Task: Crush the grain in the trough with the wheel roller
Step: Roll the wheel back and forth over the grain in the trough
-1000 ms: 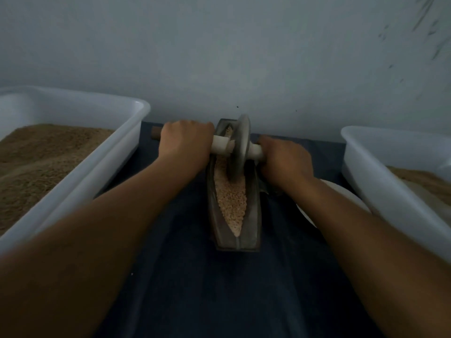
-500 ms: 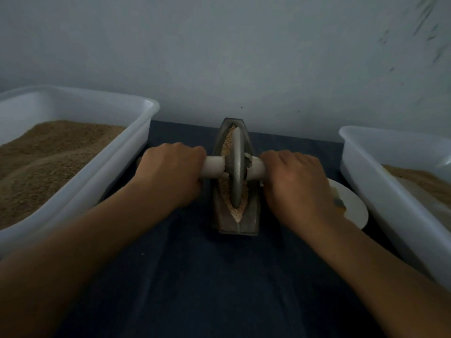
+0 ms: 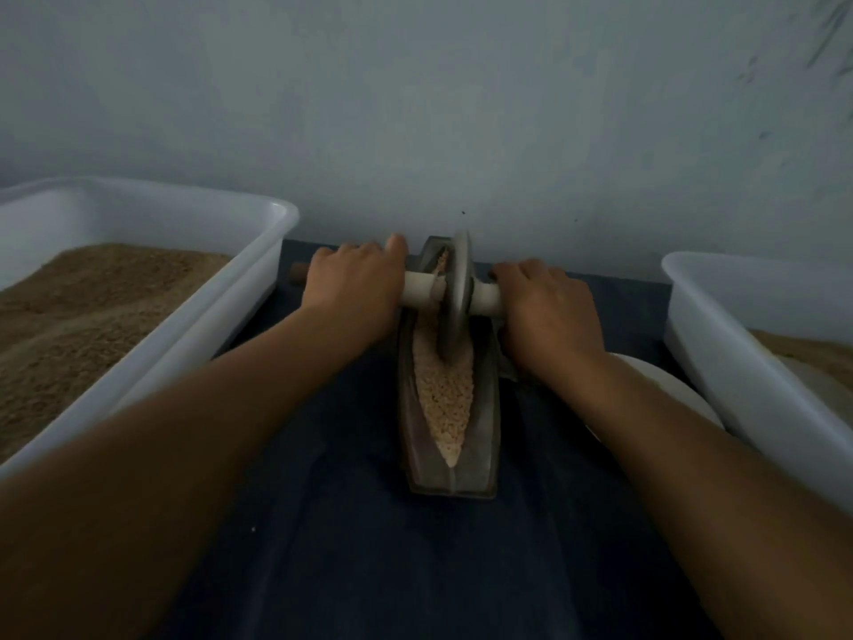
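Both my hands clamped on the roller's axle, wheel at the far end of the trough

A dark blue cloth covers the table, with a big white tub of brown meal on my left and a second white tub on my right, a white plate just beside it; between them the narrow trough runs away from me, pale grain heaped along its groove, the wheel roller standing upright in it near the wall; my left hand and right hand each curl tight round the axle either side of the disc
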`<state>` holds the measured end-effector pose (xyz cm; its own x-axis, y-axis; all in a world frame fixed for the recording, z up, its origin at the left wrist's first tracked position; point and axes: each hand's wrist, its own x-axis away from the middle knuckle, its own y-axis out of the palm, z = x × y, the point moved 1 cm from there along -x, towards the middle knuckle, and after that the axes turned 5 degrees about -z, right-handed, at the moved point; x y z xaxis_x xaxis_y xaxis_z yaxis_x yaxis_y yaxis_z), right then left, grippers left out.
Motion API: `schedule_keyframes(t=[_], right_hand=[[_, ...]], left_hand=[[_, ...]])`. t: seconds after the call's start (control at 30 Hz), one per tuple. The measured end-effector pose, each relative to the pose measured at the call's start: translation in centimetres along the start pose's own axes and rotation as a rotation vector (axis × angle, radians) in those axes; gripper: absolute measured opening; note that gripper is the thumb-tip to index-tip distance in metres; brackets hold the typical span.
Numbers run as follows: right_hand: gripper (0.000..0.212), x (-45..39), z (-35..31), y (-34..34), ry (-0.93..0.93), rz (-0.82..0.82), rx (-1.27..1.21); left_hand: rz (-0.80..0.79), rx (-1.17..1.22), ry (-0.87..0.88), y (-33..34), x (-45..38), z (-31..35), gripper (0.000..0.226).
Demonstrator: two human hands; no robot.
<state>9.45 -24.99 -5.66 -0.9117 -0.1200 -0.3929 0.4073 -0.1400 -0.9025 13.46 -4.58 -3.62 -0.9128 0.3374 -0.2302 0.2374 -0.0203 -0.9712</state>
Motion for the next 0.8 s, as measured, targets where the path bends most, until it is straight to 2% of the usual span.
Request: schedule_keyframes(t=[0.1, 0.2, 0.3, 0.43, 0.67, 0.8], right_hand=[[0.048, -2.3, 0.6, 0.5, 0.016, -0.035, -0.031], [0.051, -4.0, 0.8, 0.6, 0.020, -0.053, -0.046], [0.049, -4.8, 0.9, 0.7, 0.040, -0.066, -0.048], [0.037, -4.1, 0.9, 1.0, 0.048, -0.049, -0.081], [0.025, 0.8, 0.2, 0.0, 0.016, -0.043, -0.068], [0.025, 3.9, -0.7, -2.1, -0.038, -0.047, -0.038]], left_hand=[[-0.002, 0.019, -0.034, 0.5, -2.1, -0.3, 0.062], [-0.010, 0.043, -0.051, 0.6, -3.6, -0.8, 0.065], [0.014, 0.068, -0.046, 0.8, -4.2, -0.9, 0.062], [0.028, 0.042, -0.046, 0.9, -3.3, -0.8, 0.059], [-0.004, -0.125, -0.010, -0.6, 0.5, 0.5, 0.031], [0.014, -0.140, 0.025, -1.3, 4.4, 0.5, 0.031]])
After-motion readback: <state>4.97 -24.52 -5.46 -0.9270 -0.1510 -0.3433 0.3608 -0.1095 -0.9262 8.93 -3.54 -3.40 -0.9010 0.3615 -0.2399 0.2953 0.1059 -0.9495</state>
